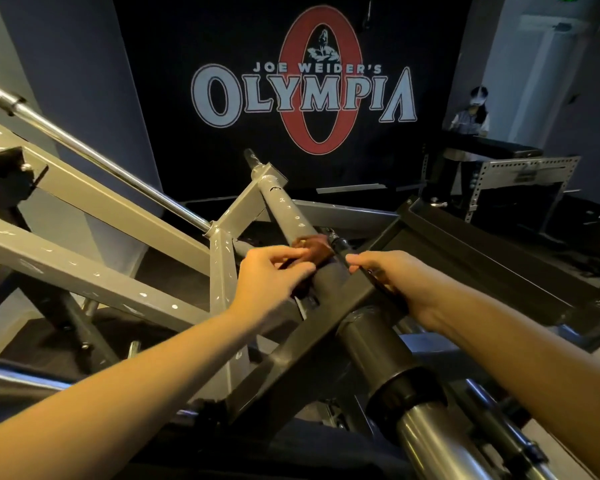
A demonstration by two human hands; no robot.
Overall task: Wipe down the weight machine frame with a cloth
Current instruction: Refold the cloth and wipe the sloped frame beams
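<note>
Cloth (314, 249) (brownish, bunched) sits on the weight machine frame's grey tube (291, 216) mid-machine, pinched by my left hand (271, 275). Right hand (392, 275) curls around a thin black rod (340, 245) beside it. Looks barely started, since the long beams (94, 271) at the left edge still show white marks. Crossing black bar (312, 327) crowds the tube.

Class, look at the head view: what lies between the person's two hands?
In the head view, a grey frame tube runs between the left hand and right hand, with a brown cloth on it.
</note>
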